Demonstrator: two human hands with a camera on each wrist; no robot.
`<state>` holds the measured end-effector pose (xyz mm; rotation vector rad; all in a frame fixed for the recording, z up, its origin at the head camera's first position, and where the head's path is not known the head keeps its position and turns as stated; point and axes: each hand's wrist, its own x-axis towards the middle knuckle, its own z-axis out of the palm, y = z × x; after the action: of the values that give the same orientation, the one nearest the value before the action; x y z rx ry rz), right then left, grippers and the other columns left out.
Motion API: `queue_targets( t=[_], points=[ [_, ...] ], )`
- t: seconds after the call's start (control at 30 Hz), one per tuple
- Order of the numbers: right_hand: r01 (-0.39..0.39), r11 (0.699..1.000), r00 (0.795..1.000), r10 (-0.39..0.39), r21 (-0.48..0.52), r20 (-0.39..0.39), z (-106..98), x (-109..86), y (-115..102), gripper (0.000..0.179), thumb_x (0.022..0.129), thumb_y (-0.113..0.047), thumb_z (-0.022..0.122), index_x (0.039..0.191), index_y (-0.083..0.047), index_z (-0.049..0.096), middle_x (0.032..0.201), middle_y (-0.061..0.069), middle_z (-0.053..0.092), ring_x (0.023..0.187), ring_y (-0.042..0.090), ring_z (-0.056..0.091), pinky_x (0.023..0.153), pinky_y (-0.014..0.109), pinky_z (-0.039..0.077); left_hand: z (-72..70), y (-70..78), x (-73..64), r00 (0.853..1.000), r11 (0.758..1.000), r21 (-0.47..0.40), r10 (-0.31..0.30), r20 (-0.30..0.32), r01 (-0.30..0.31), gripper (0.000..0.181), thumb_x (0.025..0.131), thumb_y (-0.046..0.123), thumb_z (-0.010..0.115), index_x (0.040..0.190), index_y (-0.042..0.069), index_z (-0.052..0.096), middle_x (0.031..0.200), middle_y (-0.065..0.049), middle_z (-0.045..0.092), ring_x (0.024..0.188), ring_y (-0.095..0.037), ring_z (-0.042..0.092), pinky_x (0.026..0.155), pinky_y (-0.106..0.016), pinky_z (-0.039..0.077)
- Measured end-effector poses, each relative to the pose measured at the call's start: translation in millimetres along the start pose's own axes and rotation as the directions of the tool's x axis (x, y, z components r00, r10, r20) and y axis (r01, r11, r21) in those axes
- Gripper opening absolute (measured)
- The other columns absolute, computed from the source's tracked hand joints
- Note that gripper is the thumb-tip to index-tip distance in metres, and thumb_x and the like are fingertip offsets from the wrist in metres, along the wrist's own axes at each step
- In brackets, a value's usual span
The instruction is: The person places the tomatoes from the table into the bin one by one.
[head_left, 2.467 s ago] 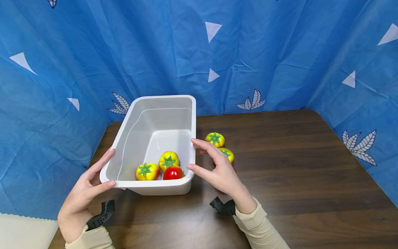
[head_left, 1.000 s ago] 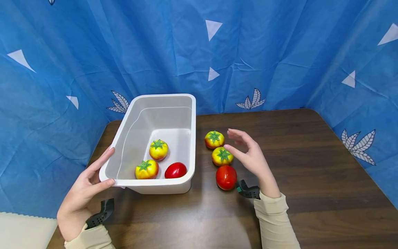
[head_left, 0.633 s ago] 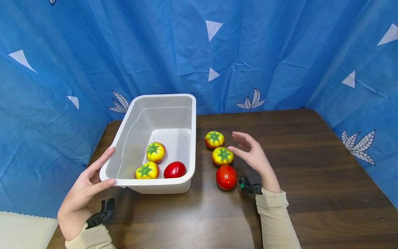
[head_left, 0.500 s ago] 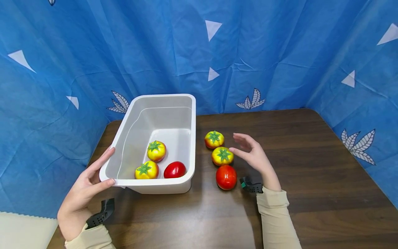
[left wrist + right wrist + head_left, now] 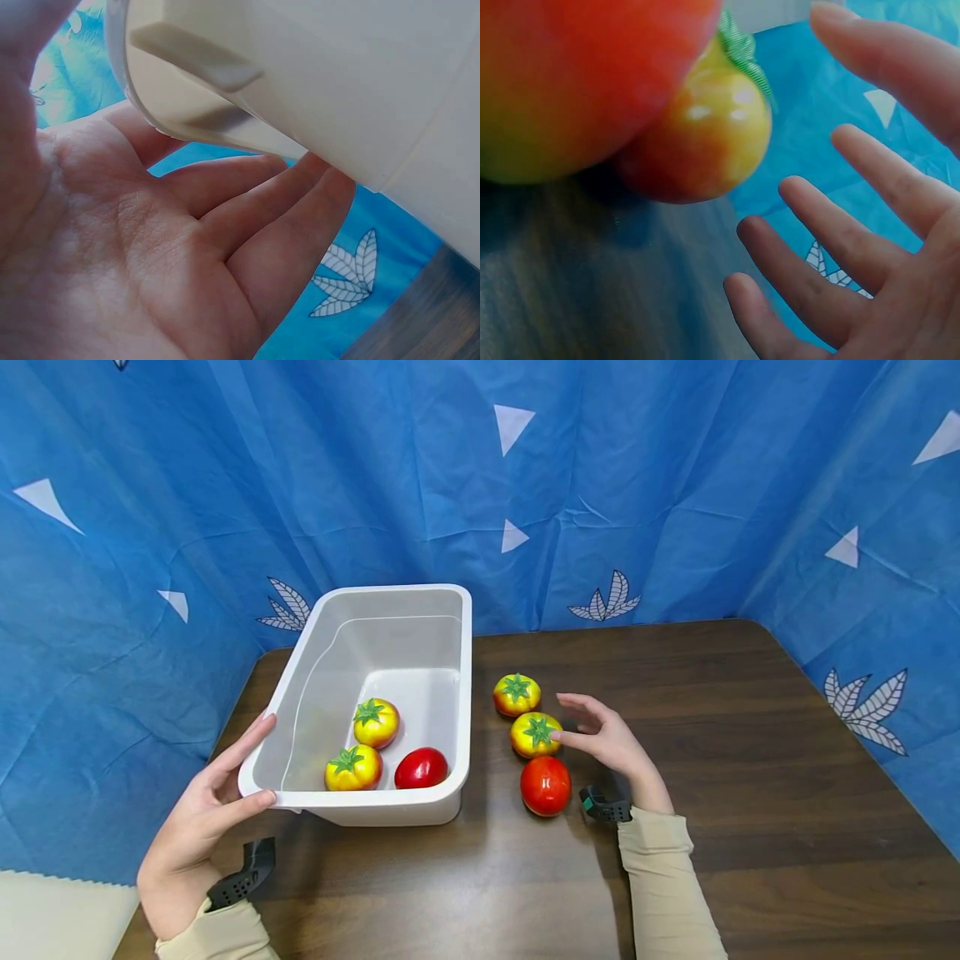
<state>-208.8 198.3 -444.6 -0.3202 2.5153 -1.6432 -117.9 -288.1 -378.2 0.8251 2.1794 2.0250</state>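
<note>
- Left hand (image 5: 191, 827): grips the rim at the white bin (image 5: 375, 815)'s near-left corner, thumb on the near edge.
- Inside bin, left part: inner front fruit (image 5: 352, 768), yellow-red, by the near wall; inner rear fruit (image 5: 377, 724), same type, just behind.
- Inside bin, near-right corner: inner red fruit (image 5: 422, 768).
- Right of bin, in a row far to near: outer rear fruit (image 5: 517, 695) and outer middle fruit (image 5: 535, 735), both yellow-red, then outer red fruit (image 5: 546, 787).
- Farther right of bin: right hand (image 5: 609, 743), grip wide, holding nothing; thumb tip at outer middle fruit, can't tell if touching.
</note>
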Motion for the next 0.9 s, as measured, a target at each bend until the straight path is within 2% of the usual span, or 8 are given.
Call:
queue_targets(
  t=[0.37,0.9],
  points=[
    [-0.021,1.000,0.997,0.020,0.017,0.081,5.4,2.6,8.9,0.057,0.082,-0.025,0.073,0.134,-0.013,0.052,0.137,0.009,0.047,0.123,0.033,0.042,0.103,0.052,0.034,0.1,0.6,0.7,1.000,1.000,0.020,-0.010,-0.011,0.010,0.078,0.080,-0.028,0.046,0.148,-0.003,0.016,0.157,-0.005,0.009,0.126,-0.012,0.036,0.082,-0.024,0.050],
    [-0.036,0.999,0.993,0.035,0.008,0.110,9.6,4.5,13.1,0.057,0.080,-0.022,0.074,0.133,-0.017,0.053,0.136,0.011,0.048,0.119,0.035,0.046,0.095,0.051,0.042,-0.1,-0.3,-0.2,1.000,1.000,0.016,0.000,-0.015,0.000,0.078,0.080,-0.029,0.046,0.147,-0.004,0.017,0.157,-0.005,0.011,0.126,-0.012,0.037,0.082,-0.023,0.050]
  ],
)
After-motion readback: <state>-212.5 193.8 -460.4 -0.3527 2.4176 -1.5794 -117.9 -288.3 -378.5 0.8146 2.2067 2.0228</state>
